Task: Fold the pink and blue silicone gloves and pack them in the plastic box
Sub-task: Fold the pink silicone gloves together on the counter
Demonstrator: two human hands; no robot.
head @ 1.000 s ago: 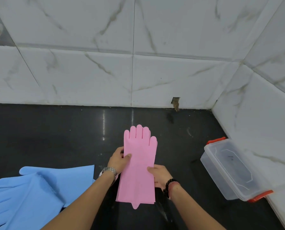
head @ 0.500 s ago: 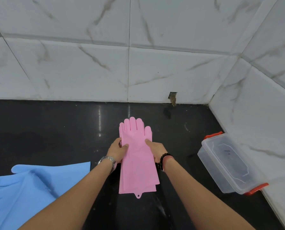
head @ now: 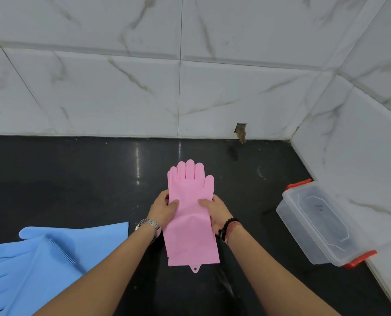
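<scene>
The pink silicone gloves (head: 191, 226) are stacked together at the middle of the black counter, fingers pointing to the far wall, cuff towards me. My left hand (head: 162, 208) grips their left edge, thumb on top. My right hand (head: 215, 209) grips the right edge the same way, level with the left. The blue silicone gloves (head: 44, 258) lie spread flat at the lower left, apart from both hands. The clear plastic box (head: 322, 226) with orange clips stands at the right, against the side wall, its lid on.
The black counter (head: 76, 183) ends at white marble-tiled walls behind and on the right. A small broken notch (head: 241, 131) sits in the back wall's lower edge.
My right hand has moved up from the gloves' lower right edge to the middle, level with the left hand. The pink gloves have shifted slightly away from me.
</scene>
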